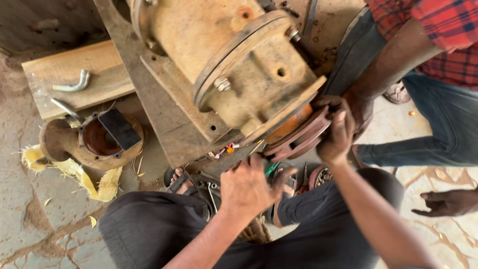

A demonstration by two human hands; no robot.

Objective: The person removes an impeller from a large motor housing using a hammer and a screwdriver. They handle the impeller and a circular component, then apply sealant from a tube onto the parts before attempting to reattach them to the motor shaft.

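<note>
A large tan cast-iron pump housing [239, 65] with bolted flanges fills the upper middle of the view, lying on a rusty steel base plate [164, 109]. At the housing's lower right end sits a reddish-brown round metal cover disc [298, 137], held edge-on against the housing's open flange. The person's right hand [338, 134] lies over the right rim of that disc, fingers curled and pressed together on its edge. A co-worker's hand [356, 107], coming from a red checked sleeve to the right of the housing, grips the same disc from the far side, touching it just above the right hand.

The person's left hand [246, 187] hovers below the housing, knuckles up and fingers bent downward towards a scatter of small tools [211, 189] on the floor; it seems to be closing on something green-handled, but the fingers hide what, so I cannot tell whether it holds anything.

Left of the housing, a rusty round pump casing [94, 142] rests on the concrete floor with a flat black rectangular plate [119, 128] lying across its mouth. Above that casing a bent grey metal pipe fitting [74, 83] lies on a pale wooden plank [74, 74]. Another co-worker's hand [445, 201] rests on the floor well to the lower right of the housing.
</note>
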